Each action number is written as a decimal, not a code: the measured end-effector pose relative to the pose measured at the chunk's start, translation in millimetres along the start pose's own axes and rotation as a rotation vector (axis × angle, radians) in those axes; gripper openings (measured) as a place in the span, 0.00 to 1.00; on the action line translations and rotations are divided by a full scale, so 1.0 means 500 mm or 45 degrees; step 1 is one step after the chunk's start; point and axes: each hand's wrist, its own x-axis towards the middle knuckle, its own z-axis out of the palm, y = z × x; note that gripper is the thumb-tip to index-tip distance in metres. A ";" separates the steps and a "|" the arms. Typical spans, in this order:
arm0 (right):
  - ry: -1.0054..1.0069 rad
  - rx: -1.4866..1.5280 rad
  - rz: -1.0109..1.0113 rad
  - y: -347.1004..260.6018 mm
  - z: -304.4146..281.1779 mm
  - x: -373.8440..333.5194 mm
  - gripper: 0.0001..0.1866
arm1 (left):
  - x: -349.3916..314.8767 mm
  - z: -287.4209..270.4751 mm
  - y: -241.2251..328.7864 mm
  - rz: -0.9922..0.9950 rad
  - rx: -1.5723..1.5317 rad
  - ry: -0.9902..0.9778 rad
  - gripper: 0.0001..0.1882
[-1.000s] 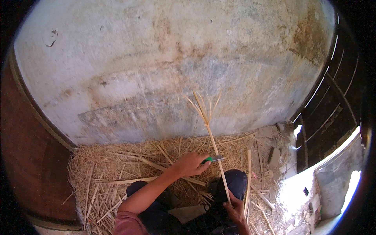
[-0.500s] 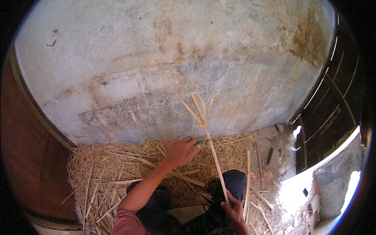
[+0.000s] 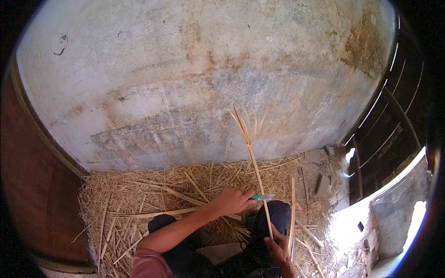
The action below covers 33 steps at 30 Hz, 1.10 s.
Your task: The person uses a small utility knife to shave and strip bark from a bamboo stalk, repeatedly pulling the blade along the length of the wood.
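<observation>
**Split stalk held upright, small blade laid against it**

The right hand (image 3: 278,245) sits low in the view, fingers closed around the bottom of a long, thin stalk (image 3: 259,185). The left hand (image 3: 232,201) reaches in from the left with its fingers curled around the handle of a small green-handled knife (image 3: 263,198), whose tip touches the stalk about midway up its bare length.

The stalk is pale yellow, dry and straight, and leans slightly to the left as it rises from the right hand. At its top it splits into several narrow strips (image 3: 246,124) that fan outward like a brush in front of the wall. Its surface looks smooth and woody, with a dull sheen in the light.

Below the hands are the person's dark trousers (image 3: 273,217) and a reddish sleeve (image 3: 148,266) on the left arm. Around them the floor is covered by a thick litter of straw (image 3: 139,194), fibrous and tangled, with longer flat strips (image 3: 153,214) lying across it. Another pale stick (image 3: 292,217) stands just to the right of the held stalk.

Behind rises a plastered wall (image 3: 185,83), grey-white, rough, stained with rust-brown patches. Broken rubble (image 3: 324,180) lies at its right foot, beside a dark wooden door (image 3: 389,134).
</observation>
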 end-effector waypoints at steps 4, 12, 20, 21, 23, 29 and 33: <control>0.005 -0.070 0.003 0.020 -0.018 0.004 0.37 | 0.021 0.012 -0.056 -0.205 -0.226 0.090 0.24; -0.007 -0.060 -0.024 0.049 -0.027 0.014 0.36 | 0.004 -0.013 -0.074 -0.073 -0.262 0.121 0.25; -0.037 -0.080 -0.131 0.031 -0.016 0.013 0.34 | 0.003 0.006 -0.048 -0.121 -0.201 0.158 0.26; -0.032 -0.101 -0.100 0.037 -0.022 0.013 0.34 | 0.010 0.008 -0.058 -0.152 -0.198 0.214 0.25; -0.018 -0.139 -0.038 0.058 -0.038 0.010 0.34 | 0.027 -0.028 -0.098 -0.256 -0.110 0.338 0.25; -0.044 -0.243 -0.034 0.067 -0.045 0.017 0.36 | 0.019 -0.073 -0.138 -0.382 -0.030 0.234 0.26; -0.048 -0.200 -0.037 0.037 -0.032 0.009 0.35 | -0.001 -0.051 -0.072 -0.108 -0.270 0.235 0.27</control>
